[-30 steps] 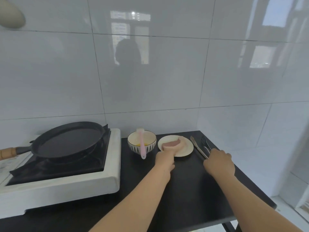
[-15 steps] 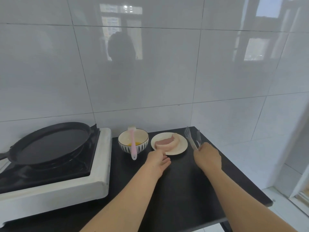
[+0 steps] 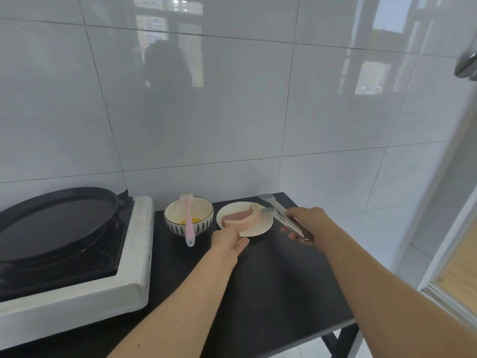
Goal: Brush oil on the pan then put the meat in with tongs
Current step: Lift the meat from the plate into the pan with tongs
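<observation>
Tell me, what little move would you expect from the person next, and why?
Probably closing the tongs on the meat and lifting it. The right hand holds the tongs with their tips spread at the meat's right end, the left hand steadies the plate at its near edge, and the pan sits empty on the stove. Whether it is oiled, I cannot tell.

1 pan [image 3: 55, 220], 1 bowl [image 3: 189, 215], 1 brush [image 3: 188, 223], 1 plate [image 3: 258, 227], 1 meat pc [image 3: 238, 217], 1 tongs [image 3: 280, 215], 2 hands.
</observation>
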